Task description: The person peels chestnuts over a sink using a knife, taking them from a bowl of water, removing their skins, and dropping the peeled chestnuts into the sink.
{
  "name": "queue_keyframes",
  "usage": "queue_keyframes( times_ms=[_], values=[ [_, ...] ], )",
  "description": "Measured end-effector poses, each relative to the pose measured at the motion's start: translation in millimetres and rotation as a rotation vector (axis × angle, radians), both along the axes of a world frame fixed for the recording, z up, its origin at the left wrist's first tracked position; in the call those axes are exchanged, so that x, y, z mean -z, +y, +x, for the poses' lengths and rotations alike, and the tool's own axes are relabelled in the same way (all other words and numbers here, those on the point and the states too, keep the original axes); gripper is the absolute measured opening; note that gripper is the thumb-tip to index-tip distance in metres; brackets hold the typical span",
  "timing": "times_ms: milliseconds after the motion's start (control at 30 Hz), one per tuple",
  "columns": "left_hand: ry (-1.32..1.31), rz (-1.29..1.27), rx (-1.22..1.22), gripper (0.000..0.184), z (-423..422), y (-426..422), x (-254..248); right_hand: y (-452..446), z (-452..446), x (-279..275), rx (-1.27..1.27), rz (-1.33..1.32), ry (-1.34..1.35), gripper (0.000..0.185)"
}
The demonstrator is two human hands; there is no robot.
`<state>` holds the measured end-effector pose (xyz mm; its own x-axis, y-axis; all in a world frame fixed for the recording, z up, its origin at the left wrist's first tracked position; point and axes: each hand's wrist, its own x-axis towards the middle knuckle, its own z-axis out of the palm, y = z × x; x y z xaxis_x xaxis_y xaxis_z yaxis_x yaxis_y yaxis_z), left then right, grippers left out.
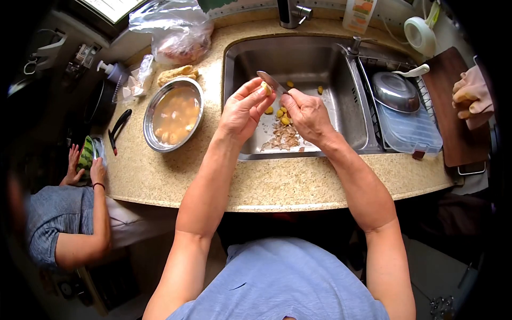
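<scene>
Over the steel sink [341, 58], my left hand [246, 109] pinches a small pale yellow piece [265, 88] between its fingertips. My right hand [310, 116] is closed round the handle of a knife [271, 81], whose blade points up and left beside that piece. Below my hands, several yellow pieces [286, 120] and a heap of brownish peelings [282, 140] lie on the sink floor. Left of the sink stands a metal bowl [146, 118] of cloudy liquid with pale chunks in it.
Another person [64, 213] at the far left works with a watermelon [86, 154]. A peeler [118, 128] lies near the bowl, a plastic bag [178, 32] behind it. Right of the sink, a rack [368, 80] holds a metal bowl [396, 90] and plastic container [408, 128]; a faucet [290, 13] stands behind.
</scene>
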<state>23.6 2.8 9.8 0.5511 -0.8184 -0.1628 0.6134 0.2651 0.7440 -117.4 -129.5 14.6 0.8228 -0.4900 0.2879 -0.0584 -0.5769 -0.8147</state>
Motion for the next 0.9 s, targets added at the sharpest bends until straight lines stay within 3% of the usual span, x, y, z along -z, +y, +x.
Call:
queue_keyframes(
  times_ms=[100,333,433,500,900],
  values=[
    [0.098,-0.123,0.057,0.033,1.2,1.6,2.1,3.7,-0.4,-2.7,-0.016,-0.012,0.008,0.029],
    [0.088,-0.134,0.065,0.034,-7.0,-0.1,3.1,0.1,0.9,-1.0,0.014,0.010,0.043,0.030],
    [0.098,-0.143,0.024,0.026,-7.6,-1.1,1.0,2.1,-0.6,-4.7,-0.039,0.018,0.031,0.030],
    [0.010,-0.135,0.068,0.033,-6.7,0.9,0.6,1.3,0.4,-4.3,-0.008,-0.018,0.057,0.031],
    [-0.170,-0.015,-0.005,0.027,-3.8,1.5,7.3,-10.8,-2.3,5.1,0.052,-0.273,0.108,0.027]
  ],
)
